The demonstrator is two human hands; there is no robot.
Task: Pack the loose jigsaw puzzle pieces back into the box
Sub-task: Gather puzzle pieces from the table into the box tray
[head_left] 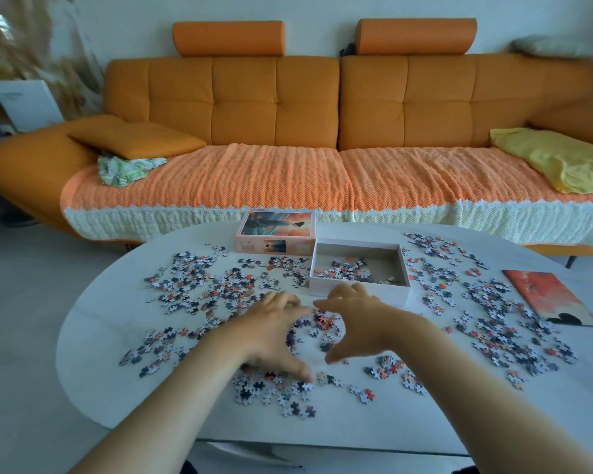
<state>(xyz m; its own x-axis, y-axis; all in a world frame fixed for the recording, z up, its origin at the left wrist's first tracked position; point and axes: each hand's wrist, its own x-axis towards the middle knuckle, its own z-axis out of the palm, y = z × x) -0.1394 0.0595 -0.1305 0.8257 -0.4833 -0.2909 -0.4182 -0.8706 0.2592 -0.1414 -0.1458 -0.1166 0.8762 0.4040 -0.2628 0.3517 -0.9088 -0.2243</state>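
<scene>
Orange sofa fills the back of the room, and in front of it stands a white oval table. Low over the middle of the table the person's left grip and right grip face each other, palms turned inward, fingers spread and loosely bent. Both are apart and clamp nothing. Between them lies a small heap of jigsaw pieces, flanked by a palm on either side. Whether the fingertips press on the table I cannot tell.

Just beyond the right grip sits the box, open side up, with a shallow layer of packed pieces along its near left part. Its lid lies picture side up, touching the box's far left corner.

Most of the jigsaw is not yet in the box: loose pieces are scattered across the table to the left, to the right and in front of the hands. At the right edge of the table lies a flat printed picture in red and black. On the sofa are a knitted cover, a cushion and a yellow cloth.
</scene>
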